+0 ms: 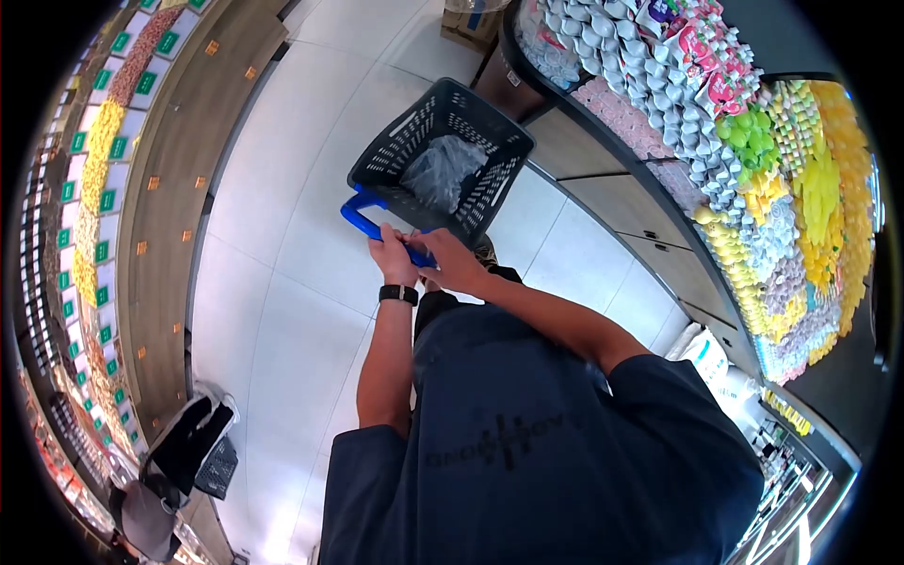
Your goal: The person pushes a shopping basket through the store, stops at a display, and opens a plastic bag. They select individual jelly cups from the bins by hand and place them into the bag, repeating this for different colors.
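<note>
A dark plastic basket (372, 160) with slotted walls is held in front of me over the tiled floor. Inside it lies a crumpled clear plastic bag (444, 172). The basket's blue handle (361, 221) leans toward me. My left hand (394, 256), with a black band on its wrist, is closed round the handle. Against the handle's right part rests my right hand (450, 259), its fingers bent. Whether those fingers grip the handle is too small to tell.
Shelves of loose goods (94, 179) run along the left. A curved display (791, 217) heaped with wrapped items stands at the right. Another person (155, 513) with a basket (217, 468) is at the lower left. A cardboard box (468, 26) stands at the top.
</note>
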`<move>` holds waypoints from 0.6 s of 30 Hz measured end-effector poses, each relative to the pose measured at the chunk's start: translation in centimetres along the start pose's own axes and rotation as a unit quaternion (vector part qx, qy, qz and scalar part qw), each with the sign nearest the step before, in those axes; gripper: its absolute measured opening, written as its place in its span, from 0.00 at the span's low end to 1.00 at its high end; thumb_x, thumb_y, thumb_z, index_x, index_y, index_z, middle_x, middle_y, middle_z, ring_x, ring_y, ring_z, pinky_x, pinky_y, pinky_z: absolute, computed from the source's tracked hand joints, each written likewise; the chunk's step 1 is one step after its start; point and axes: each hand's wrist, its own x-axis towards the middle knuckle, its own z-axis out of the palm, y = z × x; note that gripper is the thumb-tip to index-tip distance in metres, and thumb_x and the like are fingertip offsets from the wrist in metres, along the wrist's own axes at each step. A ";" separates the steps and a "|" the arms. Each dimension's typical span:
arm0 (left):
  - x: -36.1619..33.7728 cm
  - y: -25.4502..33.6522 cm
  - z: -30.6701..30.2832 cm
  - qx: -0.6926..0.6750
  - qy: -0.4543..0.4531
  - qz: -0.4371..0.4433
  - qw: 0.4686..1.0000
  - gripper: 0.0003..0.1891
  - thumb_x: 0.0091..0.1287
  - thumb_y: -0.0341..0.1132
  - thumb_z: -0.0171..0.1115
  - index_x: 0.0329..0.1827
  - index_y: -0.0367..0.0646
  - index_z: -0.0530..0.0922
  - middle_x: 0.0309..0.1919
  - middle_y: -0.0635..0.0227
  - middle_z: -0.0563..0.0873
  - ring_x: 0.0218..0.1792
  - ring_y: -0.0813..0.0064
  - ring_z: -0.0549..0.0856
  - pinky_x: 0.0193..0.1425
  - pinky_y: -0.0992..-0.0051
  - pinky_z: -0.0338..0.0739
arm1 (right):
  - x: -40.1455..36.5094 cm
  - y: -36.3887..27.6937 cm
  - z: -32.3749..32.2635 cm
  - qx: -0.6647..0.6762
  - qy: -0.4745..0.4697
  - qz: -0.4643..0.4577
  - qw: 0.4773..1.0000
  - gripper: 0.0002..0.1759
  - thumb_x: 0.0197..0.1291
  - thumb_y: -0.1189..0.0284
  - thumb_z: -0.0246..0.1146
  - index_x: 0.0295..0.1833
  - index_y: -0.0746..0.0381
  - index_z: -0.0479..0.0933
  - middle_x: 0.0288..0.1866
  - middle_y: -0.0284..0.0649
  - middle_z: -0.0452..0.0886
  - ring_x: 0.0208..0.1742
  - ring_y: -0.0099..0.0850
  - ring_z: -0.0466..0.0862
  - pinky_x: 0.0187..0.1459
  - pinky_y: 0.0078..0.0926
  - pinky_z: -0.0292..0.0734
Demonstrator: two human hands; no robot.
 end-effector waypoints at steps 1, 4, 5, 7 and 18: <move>0.3 1.4 0.6 0.025 0.004 0.025 0.999 0.10 0.76 0.37 0.54 0.37 0.43 0.68 0.24 0.71 0.74 0.24 0.77 0.77 0.30 0.72 0.78 | 0.3 0.4 0.4 -0.024 0.029 -0.003 0.999 0.28 0.53 0.70 0.73 0.59 0.62 0.74 0.53 0.48 0.77 0.57 0.47 0.76 0.59 0.40 0.73; 4.2 3.6 0.2 0.098 -0.018 0.066 0.993 0.09 0.75 0.37 0.55 0.42 0.43 0.67 0.23 0.71 0.73 0.20 0.79 0.75 0.24 0.75 0.75 | 0.4 2.2 0.5 -0.017 0.065 0.038 0.997 0.24 0.53 0.71 0.73 0.55 0.62 0.77 0.48 0.47 0.75 0.54 0.45 0.77 0.54 0.39 0.74; 5.3 4.4 0.3 0.151 -0.037 0.090 0.984 0.10 0.75 0.38 0.55 0.42 0.42 0.68 0.23 0.71 0.74 0.20 0.79 0.75 0.24 0.75 0.75 | 0.2 2.8 0.3 -0.035 0.068 0.063 0.995 0.21 0.55 0.68 0.71 0.53 0.62 0.78 0.50 0.48 0.77 0.53 0.46 0.78 0.54 0.42 0.75; 7.3 6.2 0.8 0.205 -0.059 0.111 0.971 0.11 0.75 0.39 0.56 0.42 0.42 0.69 0.23 0.70 0.74 0.20 0.79 0.76 0.24 0.76 0.74 | -0.6 4.2 -0.5 -0.055 0.060 0.113 0.990 0.19 0.56 0.67 0.70 0.51 0.62 0.79 0.49 0.48 0.78 0.54 0.46 0.78 0.54 0.40 0.75; 18.6 12.2 5.9 0.425 -0.049 0.180 0.886 0.15 0.69 0.42 0.63 0.37 0.35 0.79 0.24 0.62 0.84 0.23 0.70 0.83 0.30 0.66 0.77 | -12.5 15.1 -3.6 -0.101 0.072 0.305 0.944 0.15 0.57 0.62 0.67 0.44 0.60 0.81 0.40 0.48 0.84 0.48 0.46 0.84 0.51 0.42 0.80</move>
